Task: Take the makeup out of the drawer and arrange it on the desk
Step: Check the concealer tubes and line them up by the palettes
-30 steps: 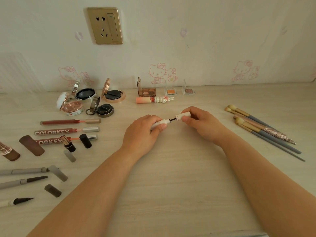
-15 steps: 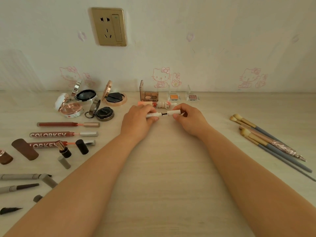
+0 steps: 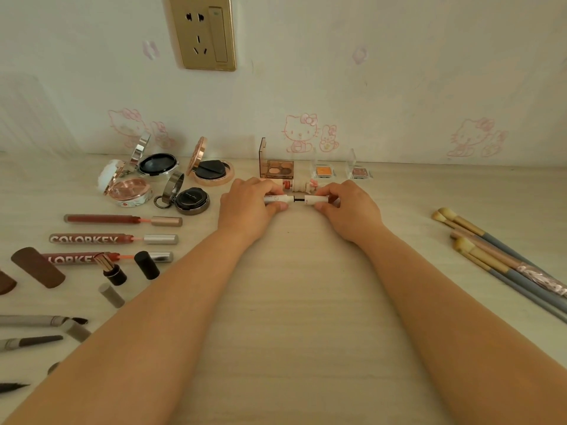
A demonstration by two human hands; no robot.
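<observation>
A small white makeup tube is pulled apart from its white cap, with a thin dark wand showing between them. My left hand pinches the tube and my right hand pinches the cap, both low over the light wooden desk near its back. Just behind them lies an opened pink lip tube with a figure-shaped cap. Open eyeshadow palettes stand along the wall.
Open compacts sit back left. Three lip glosses, lipstick parts and eyeliner pens fill the left side. Several makeup brushes lie at the right. A gold wall socket is above.
Both hands have carried the tube and cap farther back on the desk, toward the pink lip tube, and lowered them. The gap between tube and cap stays about the same.
</observation>
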